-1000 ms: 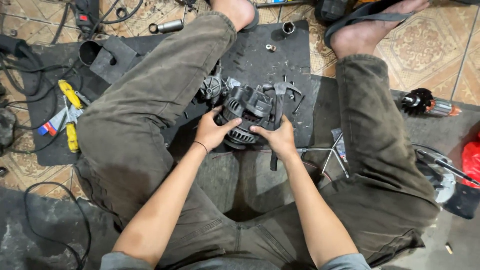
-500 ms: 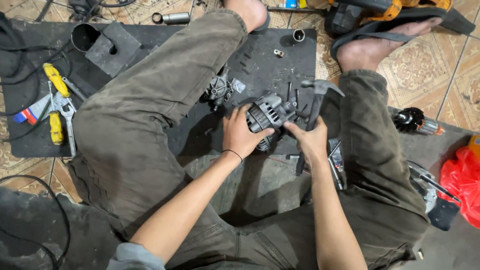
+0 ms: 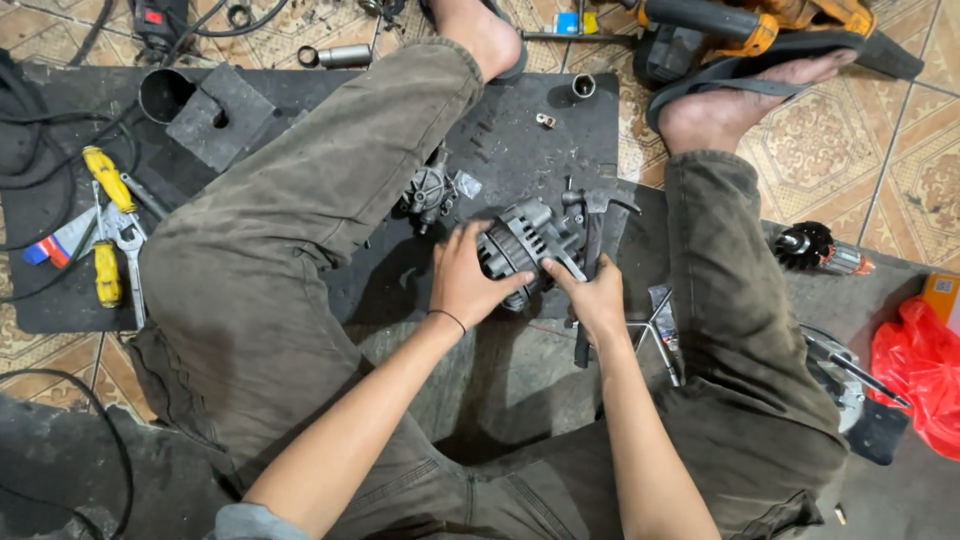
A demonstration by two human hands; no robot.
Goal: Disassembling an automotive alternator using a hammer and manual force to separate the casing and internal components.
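Hands [image 3: 470, 280], 2, grip 1 grey alternator [image 3: 525, 245].

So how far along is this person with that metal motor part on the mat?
A smaller grey housing piece already lies apart on the black mat, beside loose sockets. In hand: the left hand steadies the ribbed alternator body, while the right hand grips it next to a hammer. The main body looks in one piece, so most of the work seems left.

Olive trousers, blk wristband, flip-flops
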